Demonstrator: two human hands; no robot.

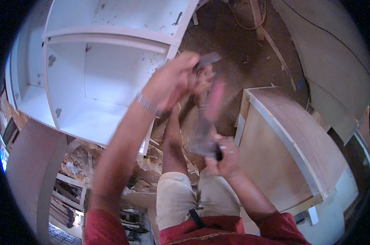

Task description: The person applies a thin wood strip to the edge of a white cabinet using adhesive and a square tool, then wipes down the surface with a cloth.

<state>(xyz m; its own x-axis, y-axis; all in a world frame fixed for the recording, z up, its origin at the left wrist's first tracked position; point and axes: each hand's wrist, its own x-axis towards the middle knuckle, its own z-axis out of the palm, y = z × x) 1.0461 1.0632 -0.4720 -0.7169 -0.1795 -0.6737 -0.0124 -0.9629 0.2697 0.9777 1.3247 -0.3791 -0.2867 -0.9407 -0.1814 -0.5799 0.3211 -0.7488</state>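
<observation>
Out in front of the white cabinet's right edge, my left hand [189, 77] is raised, its fingers closed on a dark grey flat piece [209, 60]. A watch with a metal band circles that wrist. Lower and to the right, my right hand [225, 158] grips the dark end of a long blurred tool [204, 132]. A pink-red part [214, 100] shows toward the tool's upper end, near my left hand. Motion smears both held things, so their exact kind cannot be made out, nor whether they touch.
A white open cabinet [107, 77] with hinges stands at the left. At the right lies a wooden cabinet carcass [270, 151] with pale edging. Wood scraps [152, 161] litter the brown floor [217, 24]. A large beige panel [332, 61] leans at far right.
</observation>
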